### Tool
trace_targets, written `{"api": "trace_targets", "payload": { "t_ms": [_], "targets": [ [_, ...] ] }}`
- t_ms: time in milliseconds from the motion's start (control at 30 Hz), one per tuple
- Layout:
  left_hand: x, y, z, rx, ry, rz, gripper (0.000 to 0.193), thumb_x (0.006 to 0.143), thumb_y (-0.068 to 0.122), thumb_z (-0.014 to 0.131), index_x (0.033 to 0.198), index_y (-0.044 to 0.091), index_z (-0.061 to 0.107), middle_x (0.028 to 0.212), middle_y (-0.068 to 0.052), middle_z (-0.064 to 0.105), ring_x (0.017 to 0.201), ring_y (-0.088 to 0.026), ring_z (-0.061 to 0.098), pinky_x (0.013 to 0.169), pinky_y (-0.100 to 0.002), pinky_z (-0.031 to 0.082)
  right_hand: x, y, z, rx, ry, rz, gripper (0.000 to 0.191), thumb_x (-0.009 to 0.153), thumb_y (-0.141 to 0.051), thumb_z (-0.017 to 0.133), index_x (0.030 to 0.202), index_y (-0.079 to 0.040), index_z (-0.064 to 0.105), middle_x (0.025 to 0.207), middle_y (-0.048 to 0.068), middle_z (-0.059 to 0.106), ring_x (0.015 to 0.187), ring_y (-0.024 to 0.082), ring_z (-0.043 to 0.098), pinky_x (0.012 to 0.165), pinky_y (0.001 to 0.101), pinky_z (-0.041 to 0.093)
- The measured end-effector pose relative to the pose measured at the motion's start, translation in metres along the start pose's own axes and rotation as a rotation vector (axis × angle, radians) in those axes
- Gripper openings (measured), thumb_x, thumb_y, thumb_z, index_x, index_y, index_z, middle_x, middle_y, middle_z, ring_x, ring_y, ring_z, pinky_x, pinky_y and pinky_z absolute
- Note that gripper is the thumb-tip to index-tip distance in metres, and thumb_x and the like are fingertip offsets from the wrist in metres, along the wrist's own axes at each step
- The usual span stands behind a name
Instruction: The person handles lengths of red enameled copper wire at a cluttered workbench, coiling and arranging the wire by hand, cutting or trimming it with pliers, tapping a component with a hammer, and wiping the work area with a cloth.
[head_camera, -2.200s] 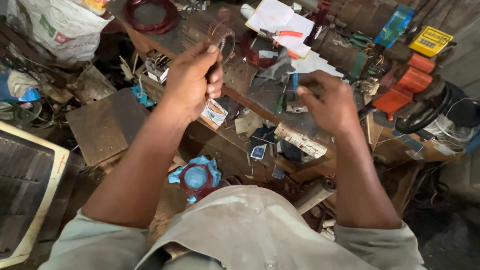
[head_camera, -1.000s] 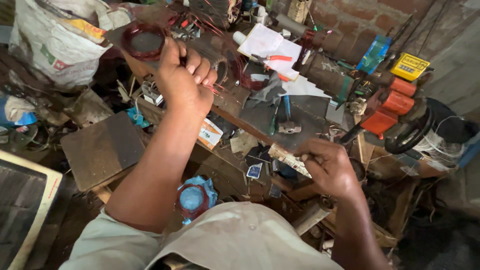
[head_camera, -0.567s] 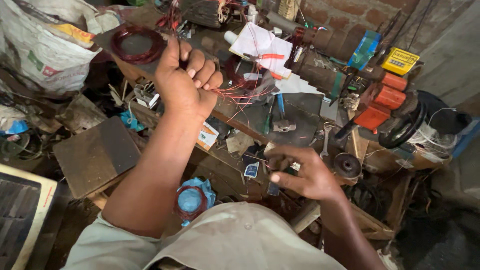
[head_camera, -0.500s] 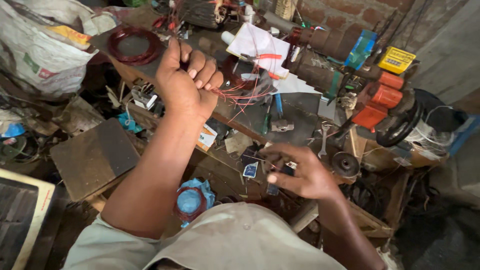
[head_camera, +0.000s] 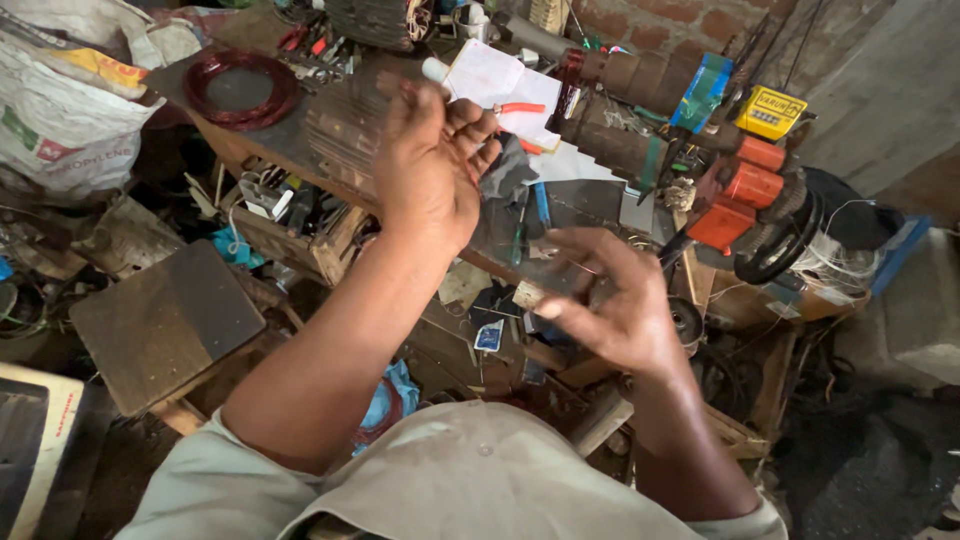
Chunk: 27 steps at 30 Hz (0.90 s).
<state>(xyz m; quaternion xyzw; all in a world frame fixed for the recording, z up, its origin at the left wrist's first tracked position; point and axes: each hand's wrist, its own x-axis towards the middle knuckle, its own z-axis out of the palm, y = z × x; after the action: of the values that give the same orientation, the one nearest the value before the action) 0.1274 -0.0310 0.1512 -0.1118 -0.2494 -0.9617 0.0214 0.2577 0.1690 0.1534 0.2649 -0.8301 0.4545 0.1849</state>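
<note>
While our left hand (head_camera: 430, 165) lifts over the desk (head_camera: 300, 140), fingers loosely open, our right (head_camera: 610, 305) spreads, copper wire (head_camera: 585, 268) just beside it; neither grip holds anything.

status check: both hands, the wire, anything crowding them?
Left hand raised, fingers spread, blurred. Right hand open, thin copper wire across its fingers. Cluttered bench close under both; red wire coil off to the side.

Soft, even daylight; both hands motion-blurred; dim shadows low; edges slightly bowed.
</note>
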Motion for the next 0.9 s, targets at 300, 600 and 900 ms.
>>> {"api": "trace_targets", "payload": {
  "t_ms": [300, 600, 900],
  "targets": [
    [0.004, 0.003, 0.013, -0.081, 0.029, -0.112, 0.019, 0.107, 0.031, 0.049, 0.111, 0.017, 0.061, 0.106, -0.005, 0.075, 0.119, -0.027, 0.07, 0.113, -0.057, 0.038, -0.009, -0.011, -0.005, -0.137, -0.099, -0.029, 0.012, 0.092, -0.014, 0.075, 0.094, -0.003, 0.076, 0.087, 0.012, 0.075, 0.077, 0.026, 0.075, 0.067, 0.0362, 0.058],
    [0.021, 0.019, 0.023, -0.356, 0.049, -0.106, 0.031, 0.107, 0.033, 0.039, 0.094, 0.008, 0.053, 0.078, -0.009, 0.065, 0.078, -0.026, 0.068, 0.089, -0.053, 0.062, -0.033, -0.001, 0.064, -0.452, -0.156, 0.209, 0.033, 0.087, -0.015, 0.073, 0.119, -0.011, 0.07, 0.092, 0.017, 0.076, 0.082, 0.039, 0.072, 0.07, 0.0486, 0.056],
    [0.001, 0.043, 0.022, -0.617, -0.143, -0.39, 0.035, 0.113, 0.032, 0.042, 0.098, 0.005, 0.06, 0.078, -0.001, 0.059, 0.067, -0.014, 0.06, 0.074, -0.031, 0.057, -0.039, 0.038, 0.07, -0.224, -0.022, 0.299, 0.088, 0.089, -0.006, 0.068, 0.161, -0.001, 0.018, 0.147, 0.029, 0.052, 0.125, 0.048, 0.058, 0.098, 0.0472, 0.051]
  ]
}}
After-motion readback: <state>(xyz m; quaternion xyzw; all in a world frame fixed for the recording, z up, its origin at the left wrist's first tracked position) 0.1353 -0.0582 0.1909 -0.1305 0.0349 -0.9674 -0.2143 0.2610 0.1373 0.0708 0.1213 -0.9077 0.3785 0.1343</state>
